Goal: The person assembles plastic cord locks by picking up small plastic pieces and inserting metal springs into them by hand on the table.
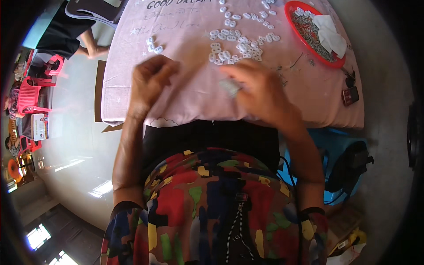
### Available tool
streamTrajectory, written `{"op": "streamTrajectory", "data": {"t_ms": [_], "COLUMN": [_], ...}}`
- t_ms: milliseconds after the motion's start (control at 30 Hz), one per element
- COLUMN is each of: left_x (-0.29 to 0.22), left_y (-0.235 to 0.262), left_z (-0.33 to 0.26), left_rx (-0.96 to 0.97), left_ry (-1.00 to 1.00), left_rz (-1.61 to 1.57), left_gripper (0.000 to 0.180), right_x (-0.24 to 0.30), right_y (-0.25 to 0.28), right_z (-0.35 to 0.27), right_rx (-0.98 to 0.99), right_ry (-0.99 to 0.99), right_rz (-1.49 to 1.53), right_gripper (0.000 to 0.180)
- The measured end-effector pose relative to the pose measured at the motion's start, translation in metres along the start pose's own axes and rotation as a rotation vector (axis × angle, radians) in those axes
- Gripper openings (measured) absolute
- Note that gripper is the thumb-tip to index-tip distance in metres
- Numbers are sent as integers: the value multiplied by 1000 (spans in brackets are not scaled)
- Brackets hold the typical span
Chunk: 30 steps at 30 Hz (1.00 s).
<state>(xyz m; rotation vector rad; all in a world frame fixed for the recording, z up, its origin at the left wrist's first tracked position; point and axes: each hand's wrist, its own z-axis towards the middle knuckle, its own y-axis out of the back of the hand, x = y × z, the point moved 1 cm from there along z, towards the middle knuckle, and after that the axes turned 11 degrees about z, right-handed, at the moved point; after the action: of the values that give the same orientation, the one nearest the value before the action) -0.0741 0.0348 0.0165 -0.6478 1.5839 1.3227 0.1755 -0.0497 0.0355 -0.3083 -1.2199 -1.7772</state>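
My left hand (150, 81) rests on the pink cloth (185, 95) covering the table, fingers curled and blurred; whether it holds anything is unclear. My right hand (260, 90) lies to its right, gripping a small pale piece (230, 86) between thumb and fingers. Just beyond both hands, several small white plastic pieces (238, 44) are scattered over the cloth. A smaller group of white pieces (153, 45) lies above my left hand.
A red plate (292, 17) with small metal parts and white paper sits at the far right. A small dark red object (350, 95) lies near the table's right edge. A blue stool (340, 145) stands at right, pink chairs (33, 95) at left, another person (70, 31) beyond.
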Motion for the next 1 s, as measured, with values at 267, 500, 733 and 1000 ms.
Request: {"op": "streamTrajectory", "data": {"t_ms": [267, 500, 733, 1000], "left_x": [28, 21, -20, -15], "left_y": [31, 24, -50, -69], "left_z": [29, 26, 20, 17], "left_rx": [-354, -506, -81, 12], "left_ry": [19, -88, -565, -588], "left_rz": [470, 424, 538, 334], "left_gripper": [20, 21, 17, 17], "right_x": [-42, -31, -33, -46], "right_y": [50, 50, 58, 69], "right_z": [-30, -27, -30, -30], "right_rx": [-58, -14, 61, -29], "right_ry": [-210, -218, -268, -271], "right_rz": [-448, -289, -274, -313], "right_gripper": [27, 25, 25, 28]}}
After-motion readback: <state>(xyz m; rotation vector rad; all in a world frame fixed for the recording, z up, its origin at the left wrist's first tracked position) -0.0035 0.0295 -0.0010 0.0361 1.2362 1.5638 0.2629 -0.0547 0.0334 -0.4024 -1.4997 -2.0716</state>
